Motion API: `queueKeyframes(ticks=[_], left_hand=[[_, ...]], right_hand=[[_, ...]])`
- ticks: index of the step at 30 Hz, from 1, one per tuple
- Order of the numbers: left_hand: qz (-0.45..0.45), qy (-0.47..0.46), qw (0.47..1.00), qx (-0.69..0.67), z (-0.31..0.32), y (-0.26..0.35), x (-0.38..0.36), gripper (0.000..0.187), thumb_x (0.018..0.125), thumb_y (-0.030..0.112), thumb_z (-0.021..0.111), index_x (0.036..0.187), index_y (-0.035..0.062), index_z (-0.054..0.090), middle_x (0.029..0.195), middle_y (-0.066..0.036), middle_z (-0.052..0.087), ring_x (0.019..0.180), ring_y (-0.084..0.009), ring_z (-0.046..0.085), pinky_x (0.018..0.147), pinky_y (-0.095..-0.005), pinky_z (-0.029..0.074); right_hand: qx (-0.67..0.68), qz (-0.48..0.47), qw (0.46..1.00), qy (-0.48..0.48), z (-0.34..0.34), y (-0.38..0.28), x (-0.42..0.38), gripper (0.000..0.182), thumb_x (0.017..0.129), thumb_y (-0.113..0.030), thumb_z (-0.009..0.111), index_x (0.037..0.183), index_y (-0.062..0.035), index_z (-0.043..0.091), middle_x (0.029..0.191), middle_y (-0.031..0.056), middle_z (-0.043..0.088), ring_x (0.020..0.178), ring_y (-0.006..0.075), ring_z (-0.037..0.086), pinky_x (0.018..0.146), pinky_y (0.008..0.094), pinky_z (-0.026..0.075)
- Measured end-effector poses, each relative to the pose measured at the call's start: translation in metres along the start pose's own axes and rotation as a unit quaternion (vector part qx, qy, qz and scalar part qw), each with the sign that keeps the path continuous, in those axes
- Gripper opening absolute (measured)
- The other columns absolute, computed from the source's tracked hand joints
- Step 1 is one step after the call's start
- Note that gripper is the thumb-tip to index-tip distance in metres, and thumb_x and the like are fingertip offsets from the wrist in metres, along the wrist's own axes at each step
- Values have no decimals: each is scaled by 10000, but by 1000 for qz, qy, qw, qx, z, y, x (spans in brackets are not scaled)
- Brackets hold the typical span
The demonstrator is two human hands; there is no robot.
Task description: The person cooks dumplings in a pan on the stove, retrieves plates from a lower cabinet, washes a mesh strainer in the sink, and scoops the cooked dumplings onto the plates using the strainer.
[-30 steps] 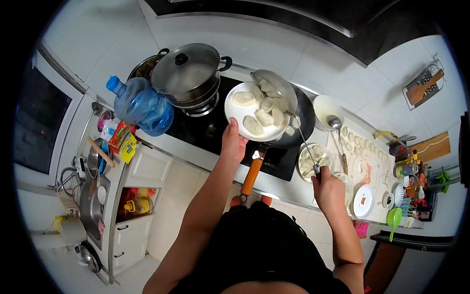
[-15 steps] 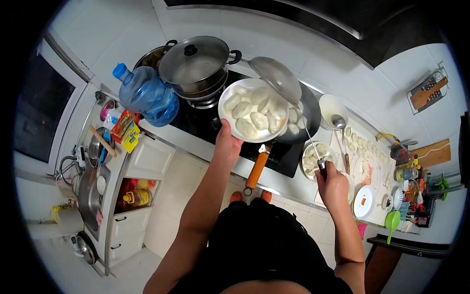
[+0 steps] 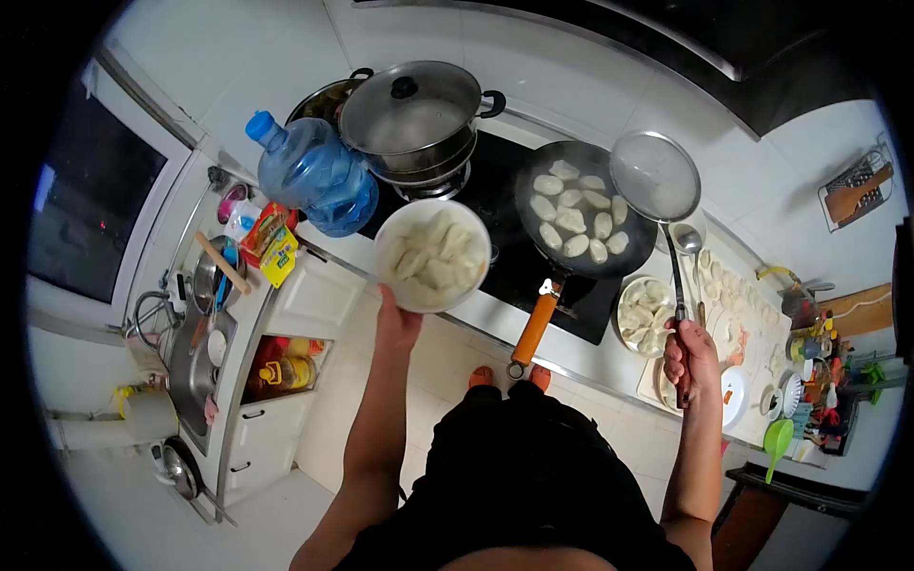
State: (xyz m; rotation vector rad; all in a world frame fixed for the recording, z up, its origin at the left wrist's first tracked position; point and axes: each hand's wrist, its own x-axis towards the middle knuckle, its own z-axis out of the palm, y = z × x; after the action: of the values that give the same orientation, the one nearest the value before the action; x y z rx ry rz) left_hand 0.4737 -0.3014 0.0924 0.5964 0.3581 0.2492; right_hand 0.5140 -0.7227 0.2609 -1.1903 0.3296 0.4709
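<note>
My left hand (image 3: pixel 397 324) grips the edge of a white bowl (image 3: pixel 428 306) that holds several pale dumplings (image 3: pixel 436 255). It hangs over the front edge of the counter, left of the pan. In my right hand (image 3: pixel 693 360) is the long handle of a mesh skimmer (image 3: pixel 655 176), its round head raised at the right rim of a dark frying pan (image 3: pixel 624 262). Several dumplings (image 3: pixel 572 220) lie spread in that pan. The pan's orange handle (image 3: pixel 536 328) points toward me, and neither hand touches it.
A lidded steamer pot (image 3: pixel 409 119) stands on the back left of the black stove, beside a blue water jug (image 3: pixel 319 181). Right of the stove are a plate of dumplings (image 3: pixel 647 314), a ladle (image 3: pixel 687 238) and rows of dumplings (image 3: pixel 728 284). A sink (image 3: pixel 197 400) is at left.
The bowl has moved left and down, away from the pan. The skimmer has moved right and up, leaving the dumplings in the pan uncovered. The whole view has shifted slightly.
</note>
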Motion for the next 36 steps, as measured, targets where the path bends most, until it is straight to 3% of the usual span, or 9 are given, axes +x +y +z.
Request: queueKeyframes(ticks=[14, 17, 18, 20, 21, 23, 25, 29, 36], left_hand=[[-7, 90, 994, -66, -127, -2, 67, 606, 893, 473, 395, 1359, 103, 282, 1383, -48, 351, 1257, -215, 357, 1029, -375, 337], [24, 41, 998, -38, -173, -3, 86, 593, 888, 462, 428, 1338, 90, 323, 1345, -57, 404, 1233, -212, 391, 1010, -372, 362], [-45, -149, 971, -182, -217, -7, 106, 589, 884, 463, 441, 1322, 81, 344, 1319, -61, 434, 1207, -209, 421, 990, -365, 384], [-84, -70, 977, -183, -182, -12, 103, 582, 879, 465, 455, 1296, 66, 376, 1277, -65, 479, 1160, -204, 471, 952, -350, 423], [-46, 188, 981, -16, -124, 3, 85, 578, 879, 466, 456, 1285, 60, 387, 1261, -66, 495, 1138, -202, 491, 934, -342, 440], [-17, 85, 996, -13, -154, -8, 100, 568, 889, 458, 445, 1285, 55, 384, 1269, -67, 488, 1134, -193, 495, 923, -326, 449], [-29, 181, 983, -30, -140, -2, 101, 574, 896, 459, 428, 1299, 55, 368, 1289, -79, 468, 1147, -205, 485, 941, -334, 437], [-51, 160, 984, 56, -146, 0, 116, 611, 887, 499, 417, 1303, 55, 362, 1268, -96, 479, 1137, -234, 489, 921, -356, 454], [-168, 110, 942, 268, -125, 26, 122, 648, 882, 543, 385, 1309, 58, 343, 1225, -142, 475, 966, -301, 547, 684, -419, 532]], right_hand=[[-286, -47, 945, 155, -12, 10, 15, 216, 891, -234, 526, 877, -19, 515, 522, 17, 457, 323, 102, 391, 299, 230, 299], [-312, -63, 937, 145, -19, 11, 18, 204, 886, -223, 534, 880, -21, 513, 525, 17, 459, 331, 104, 399, 302, 233, 301], [-328, -43, 927, 175, -4, 7, 14, 188, 884, -206, 535, 852, -21, 515, 529, 22, 470, 338, 101, 403, 308, 235, 310], [-366, -58, 903, 216, -19, 19, 22, 179, 877, -174, 543, 804, -13, 517, 515, 19, 458, 350, 97, 406, 318, 245, 318], [-375, -70, 897, 224, -22, 20, 22, 174, 873, -164, 548, 796, -10, 519, 508, 16, 450, 351, 97, 405, 320, 251, 320], [-411, -92, 886, 195, -17, 12, 23, 180, 860, -162, 571, 807, 3, 523, 506, 16, 446, 363, 100, 423, 330, 252, 329], [-482, -137, 840, 206, -12, 4, 27, 195, 841, -153, 593, 787, 19, 520, 515, 42, 465, 364, 107, 435, 354, 266, 350], [-668, -207, 683, 209, -21, -17, 40, 234, 746, -129, 663, 785, 48, 515, 617, 200, 555, 604, 394, 541, 551, 394, 442], [-789, -189, 554, 187, -75, -19, 85, 173, 747, -171, 614, 795, -8, 582, 719, 204, 603, 692, 381, 583, 614, 465, 456]])
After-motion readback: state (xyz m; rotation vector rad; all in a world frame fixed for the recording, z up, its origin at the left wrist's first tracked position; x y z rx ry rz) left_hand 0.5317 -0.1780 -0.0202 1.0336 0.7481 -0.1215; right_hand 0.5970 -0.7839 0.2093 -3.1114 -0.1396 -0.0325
